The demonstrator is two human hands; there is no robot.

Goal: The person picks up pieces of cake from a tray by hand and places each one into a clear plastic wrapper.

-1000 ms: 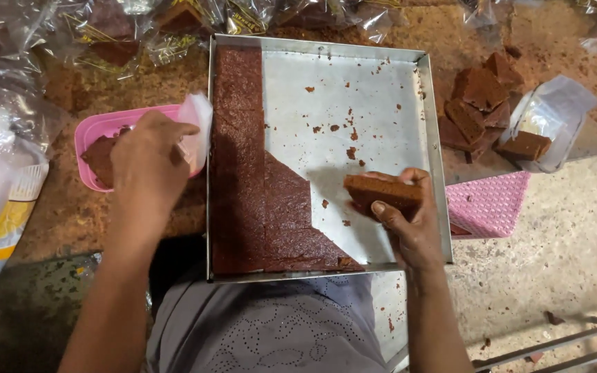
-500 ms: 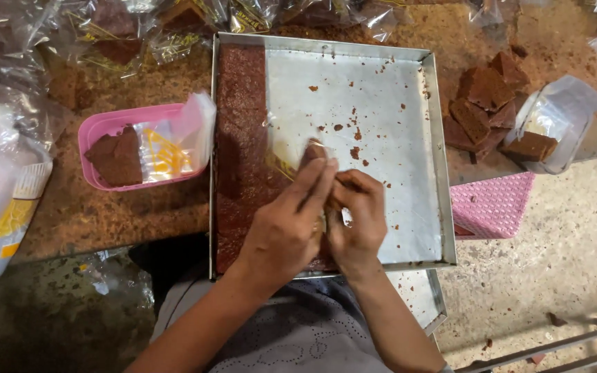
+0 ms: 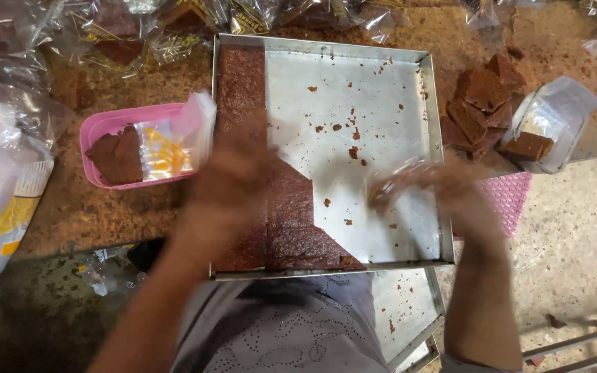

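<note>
While both hands sweep blurred above the square grey metal baking tray (image 3: 409, 65), the remaining slab of dark brown cake (image 3: 271, 207) lies directly under the left hand (image 3: 233, 176), its long axis running along the tray's left wall, away from the person. The right hand (image 3: 443, 190) is over bare metal, farther from the slab. Finger state of either hand: cannot tell, motion blur. Half a second ago the hands met over the slab; now they are apart.
</note>
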